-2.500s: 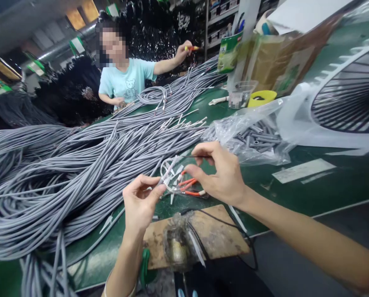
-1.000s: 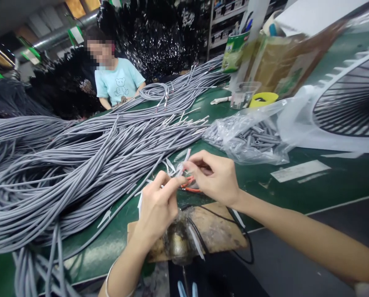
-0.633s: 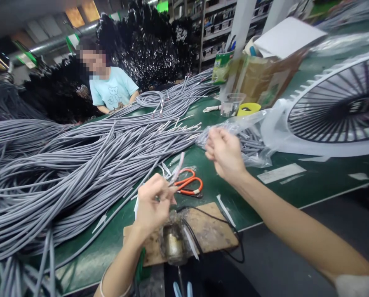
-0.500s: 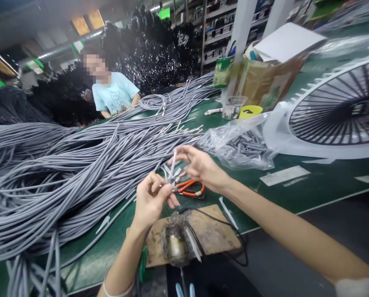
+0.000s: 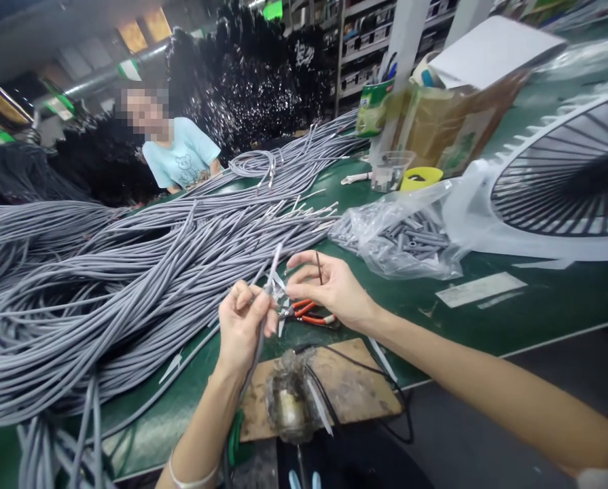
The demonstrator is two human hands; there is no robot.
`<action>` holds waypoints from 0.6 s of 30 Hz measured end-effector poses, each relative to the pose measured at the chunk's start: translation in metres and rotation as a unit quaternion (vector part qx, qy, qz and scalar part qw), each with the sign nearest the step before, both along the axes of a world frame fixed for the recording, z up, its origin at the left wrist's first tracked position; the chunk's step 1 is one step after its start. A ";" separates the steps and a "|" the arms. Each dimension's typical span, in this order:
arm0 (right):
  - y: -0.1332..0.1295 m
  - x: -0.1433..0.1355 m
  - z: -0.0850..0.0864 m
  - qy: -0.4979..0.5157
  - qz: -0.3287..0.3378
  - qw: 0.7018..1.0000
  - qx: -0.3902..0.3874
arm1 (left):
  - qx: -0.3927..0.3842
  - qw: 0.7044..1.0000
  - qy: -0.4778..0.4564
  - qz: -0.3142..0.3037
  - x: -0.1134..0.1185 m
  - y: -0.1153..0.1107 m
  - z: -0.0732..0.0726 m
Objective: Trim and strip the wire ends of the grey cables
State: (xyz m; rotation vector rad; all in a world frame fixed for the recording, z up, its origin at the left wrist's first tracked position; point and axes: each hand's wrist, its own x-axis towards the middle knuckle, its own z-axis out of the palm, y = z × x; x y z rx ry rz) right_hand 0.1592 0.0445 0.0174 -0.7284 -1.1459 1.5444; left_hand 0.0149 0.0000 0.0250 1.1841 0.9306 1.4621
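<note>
My left hand (image 5: 245, 319) is closed around a grey cable (image 5: 257, 353), whose pale, narrower end (image 5: 275, 263) points up past my fingertips. Just to the right, my right hand (image 5: 329, 282) has curled fingers, thumb and forefinger nearly together, close to the cable end. A thin dark stick (image 5: 318, 265) stands up between its fingers; what kind it is I cannot make out. Under and between the hands lies an orange-handled cutting tool (image 5: 311, 312), its jaws partly hidden among small white scraps.
Long bundles of grey cables (image 5: 130, 292) cover the left of the green table (image 5: 385, 309). A bag of grey tubes (image 5: 405, 238) lies right, beside a white fan (image 5: 563, 183). In front, a wooden board (image 5: 354, 387) carries a metal device (image 5: 289, 401). A person (image 5: 181, 156) sits opposite.
My right hand has moved off the cable's pale end, slightly right and down. The dark stick now shows between its fingers. My left hand keeps the cable, whose end leans a little left.
</note>
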 end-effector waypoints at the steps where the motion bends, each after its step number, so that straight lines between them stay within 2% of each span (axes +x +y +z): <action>1: 0.003 0.003 0.000 -0.009 -0.021 1.000 0.002 | 0.010 1.000 -0.001 0.017 -0.001 0.000 0.001; 2: 0.007 0.006 0.000 -0.017 -0.058 0.998 0.009 | 0.020 0.999 0.001 0.028 -0.002 0.000 0.002; 4: 0.012 0.012 0.000 -0.018 -0.185 0.981 0.050 | 0.039 0.998 0.015 0.035 -0.003 0.000 0.003; 6: 0.010 0.015 0.001 -0.011 -0.316 0.941 0.120 | 0.057 0.997 0.037 0.045 -0.002 0.000 0.003; 7: 0.006 0.014 0.002 -0.016 -0.346 0.925 0.156 | 0.065 0.995 0.047 0.053 -0.001 0.000 0.002; 8: 0.000 0.012 0.002 -0.028 -0.344 0.920 0.186 | 0.071 0.994 0.058 0.061 0.000 -0.001 0.002; 9: -0.005 0.009 0.002 -0.050 -0.311 0.926 0.209 | 0.074 0.993 0.069 0.068 0.001 -0.001 0.000; 12: -0.019 -0.002 -0.003 -0.121 -0.152 0.952 0.236 | 0.070 0.989 0.101 0.080 0.003 -0.003 -0.004; 14: -0.020 -0.006 -0.006 -0.152 -0.090 0.951 0.252 | 0.062 0.988 0.116 0.078 0.003 -0.004 -0.006; 16: -0.017 -0.006 -0.009 -0.186 -0.085 0.932 0.299 | 0.055 0.987 0.127 0.078 0.002 -0.005 -0.007; 18: -0.013 -0.004 -0.010 -0.219 -0.123 0.896 0.367 | 0.058 0.982 0.152 0.099 0.000 -0.005 -0.008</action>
